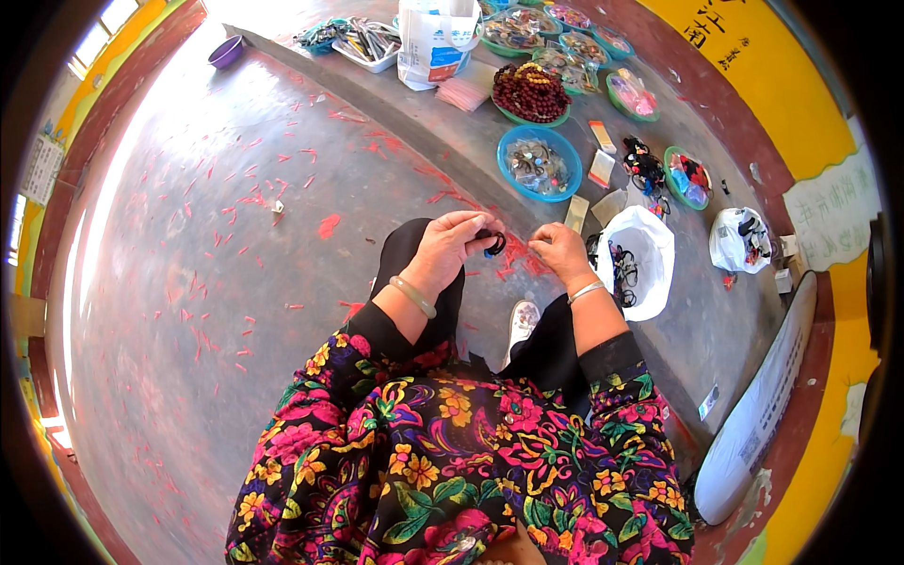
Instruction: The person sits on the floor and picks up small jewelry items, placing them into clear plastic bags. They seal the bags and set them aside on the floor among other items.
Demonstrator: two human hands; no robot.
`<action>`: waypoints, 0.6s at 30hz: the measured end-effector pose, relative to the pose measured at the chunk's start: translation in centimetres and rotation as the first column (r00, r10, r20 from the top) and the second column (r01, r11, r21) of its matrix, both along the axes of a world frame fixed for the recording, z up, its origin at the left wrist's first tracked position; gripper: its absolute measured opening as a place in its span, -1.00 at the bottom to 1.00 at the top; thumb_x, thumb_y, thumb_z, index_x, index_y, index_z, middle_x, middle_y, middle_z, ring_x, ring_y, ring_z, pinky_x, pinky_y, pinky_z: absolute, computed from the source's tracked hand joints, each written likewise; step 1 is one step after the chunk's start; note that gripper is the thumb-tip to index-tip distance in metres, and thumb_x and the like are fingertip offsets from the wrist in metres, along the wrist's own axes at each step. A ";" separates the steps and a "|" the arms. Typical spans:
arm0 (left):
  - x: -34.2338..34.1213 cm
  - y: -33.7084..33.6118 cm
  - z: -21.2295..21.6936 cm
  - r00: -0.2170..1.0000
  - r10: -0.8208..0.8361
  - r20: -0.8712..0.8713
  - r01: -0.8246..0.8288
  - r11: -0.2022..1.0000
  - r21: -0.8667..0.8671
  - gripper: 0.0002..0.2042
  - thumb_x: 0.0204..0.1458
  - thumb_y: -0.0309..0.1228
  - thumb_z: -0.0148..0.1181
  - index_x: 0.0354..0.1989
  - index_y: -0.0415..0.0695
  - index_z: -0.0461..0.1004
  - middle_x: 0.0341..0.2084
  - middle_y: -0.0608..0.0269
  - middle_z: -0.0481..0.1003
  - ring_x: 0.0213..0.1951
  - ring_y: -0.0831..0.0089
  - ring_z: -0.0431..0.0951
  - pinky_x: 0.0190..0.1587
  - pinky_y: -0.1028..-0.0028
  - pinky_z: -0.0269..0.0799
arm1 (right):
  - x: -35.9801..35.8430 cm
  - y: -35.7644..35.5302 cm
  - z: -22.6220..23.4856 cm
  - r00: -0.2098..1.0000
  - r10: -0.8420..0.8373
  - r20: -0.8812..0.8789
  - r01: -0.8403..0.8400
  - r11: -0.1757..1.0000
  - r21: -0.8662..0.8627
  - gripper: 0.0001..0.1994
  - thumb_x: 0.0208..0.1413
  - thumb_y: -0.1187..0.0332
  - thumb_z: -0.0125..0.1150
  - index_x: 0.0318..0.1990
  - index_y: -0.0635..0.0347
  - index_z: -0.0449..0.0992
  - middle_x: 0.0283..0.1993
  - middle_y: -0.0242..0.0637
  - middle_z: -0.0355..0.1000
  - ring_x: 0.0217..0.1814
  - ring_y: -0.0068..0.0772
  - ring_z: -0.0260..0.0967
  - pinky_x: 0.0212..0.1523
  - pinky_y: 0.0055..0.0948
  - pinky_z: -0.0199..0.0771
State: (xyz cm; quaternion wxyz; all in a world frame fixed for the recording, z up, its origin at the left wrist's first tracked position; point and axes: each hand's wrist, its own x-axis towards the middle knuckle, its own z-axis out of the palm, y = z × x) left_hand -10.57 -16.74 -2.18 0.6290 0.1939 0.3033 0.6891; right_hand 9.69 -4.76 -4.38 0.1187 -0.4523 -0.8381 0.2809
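My left hand is closed, pinching a small black cord loop between thumb and fingers above my lap. A short way to its right, my right hand has thumb and forefinger pressed together; whatever they hold, if anything, is too small to name. The two hands are apart. Close beside my right hand stands a white bag-like container with black looped pieces inside, similar in colour to the loop in my left hand.
A blue basin of small packets sits ahead, behind it a basin of dark red beads. More basins, a white bag and a second white container stand around. Red scraps litter the floor. A long wrapped roll lies right.
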 end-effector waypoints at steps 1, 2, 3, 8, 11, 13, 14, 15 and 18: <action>0.1 0.0 0.0 1.000 0.001 0.005 -0.001 1.000 -0.001 -0.86 0.08 -0.49 0.04 -0.28 -0.31 0.47 -0.30 0.04 0.51 -0.23 0.31 0.54 -0.15 0.44 0.51 | 0.3 0.3 -0.6 0.996 0.008 -0.091 -0.008 1.000 0.004 -0.81 -0.17 0.30 0.20 -0.36 0.14 0.54 -0.29 -0.19 0.44 -0.24 -0.17 0.42 -0.21 -0.33 0.38; 0.0 0.0 0.2 1.000 -0.002 0.000 0.002 1.000 -0.001 -0.86 0.08 -0.49 0.04 -0.28 -0.31 0.47 -0.30 0.04 0.51 -0.23 0.31 0.54 -0.15 0.43 0.51 | 0.5 0.6 -1.3 0.983 0.016 -0.182 -0.015 1.000 0.009 -0.79 -0.18 0.33 0.20 -0.33 0.13 0.54 -0.26 -0.19 0.43 -0.20 -0.19 0.41 -0.18 -0.35 0.38; 0.0 -0.1 0.4 1.000 -0.003 -0.007 0.003 1.000 -0.003 -0.86 0.08 -0.49 0.04 -0.28 -0.31 0.47 -0.30 0.05 0.51 -0.23 0.31 0.54 -0.14 0.43 0.51 | 0.5 0.6 -1.3 0.962 0.025 -0.272 -0.023 1.000 0.012 -0.77 -0.19 0.35 0.21 -0.29 0.13 0.53 -0.23 -0.18 0.42 -0.16 -0.20 0.41 -0.15 -0.36 0.38; 0.0 -0.4 0.2 1.000 0.011 -0.020 -0.011 1.000 -0.002 -0.85 0.09 -0.48 0.05 -0.27 -0.30 0.47 -0.29 0.05 0.51 -0.22 0.31 0.54 -0.14 0.43 0.51 | 0.4 0.4 0.1 0.954 -0.055 -0.294 0.036 0.997 -0.072 -0.74 -0.25 0.46 0.21 -0.27 0.12 0.53 -0.10 -0.18 0.38 -0.04 -0.23 0.35 -0.03 -0.39 0.33; 0.1 -0.3 0.1 1.000 -0.002 -0.023 0.002 1.000 0.007 -0.85 0.09 -0.47 0.05 -0.26 -0.29 0.47 -0.29 0.05 0.51 -0.22 0.31 0.54 -0.14 0.43 0.50 | 0.8 0.8 -0.8 0.902 -0.109 -0.418 0.057 0.989 -0.136 -0.79 -0.27 0.48 0.22 -0.36 0.15 0.55 -0.03 -0.16 0.35 0.01 -0.23 0.32 0.01 -0.39 0.29; 0.1 -0.4 0.0 1.000 -0.011 -0.025 0.012 1.000 0.010 -0.85 0.09 -0.47 0.05 -0.26 -0.28 0.47 -0.28 0.05 0.51 -0.21 0.32 0.54 -0.14 0.43 0.50 | 0.6 0.6 -0.6 0.870 -0.125 -0.477 0.036 0.981 -0.190 -0.85 -0.26 0.45 0.24 -0.42 0.17 0.55 -0.01 -0.13 0.33 0.04 -0.22 0.30 0.03 -0.39 0.27; 0.1 -0.4 0.0 1.000 -0.012 -0.029 0.012 1.000 0.008 -0.85 0.09 -0.47 0.05 -0.26 -0.28 0.47 -0.28 0.05 0.51 -0.21 0.32 0.54 -0.14 0.43 0.50 | 0.7 0.5 -0.4 0.872 -0.123 -0.474 0.024 0.977 -0.211 -0.87 -0.24 0.40 0.25 -0.46 0.19 0.55 0.00 -0.12 0.33 0.05 -0.21 0.30 0.05 -0.38 0.26; 0.1 -0.4 0.0 0.999 -0.013 -0.035 0.013 1.000 0.006 -0.85 0.09 -0.47 0.05 -0.26 -0.28 0.47 -0.28 0.05 0.51 -0.21 0.33 0.53 -0.14 0.43 0.50 | 0.4 0.3 0.1 0.874 -0.122 -0.471 0.011 0.973 -0.231 -0.87 -0.22 0.36 0.27 -0.49 0.20 0.54 0.00 -0.11 0.33 0.06 -0.21 0.29 0.06 -0.37 0.24; 0.2 -0.5 0.2 0.999 -0.016 -0.042 0.016 1.000 0.004 -0.85 0.09 -0.47 0.04 -0.26 -0.28 0.47 -0.28 0.05 0.51 -0.20 0.33 0.53 -0.13 0.43 0.50 | -0.2 -0.5 0.6 0.958 -0.049 -0.283 0.009 0.990 -0.140 -0.70 -0.11 0.11 0.29 -0.45 0.19 0.57 -0.04 -0.08 0.36 0.07 -0.19 0.29 0.06 -0.34 0.23</action>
